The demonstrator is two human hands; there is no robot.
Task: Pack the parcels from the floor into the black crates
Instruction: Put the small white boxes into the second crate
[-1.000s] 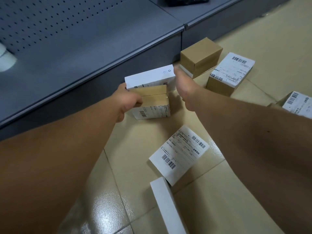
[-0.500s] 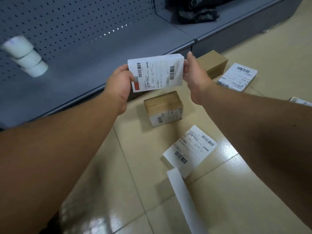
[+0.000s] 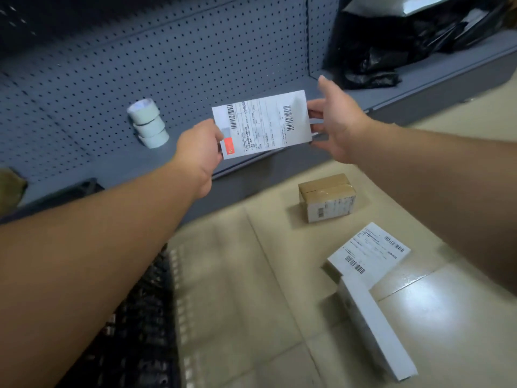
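I hold a flat white parcel with a shipping label up in the air in front of the grey shelf. My left hand grips its left end and my right hand grips its right end with the index finger raised. On the floor below lie a small brown taped box, a flat labelled parcel and a long white box. The lattice wall of a black crate shows at the lower left, partly behind my left forearm.
A grey pegboard shelf unit runs across the back with a stack of white tape rolls on it. Black plastic bags sit on the shelf at the upper right. The floor is beige tile.
Both hands have lifted the white parcel off the brown box and carried it up and left; the view has swung left, bringing the black crate into sight.
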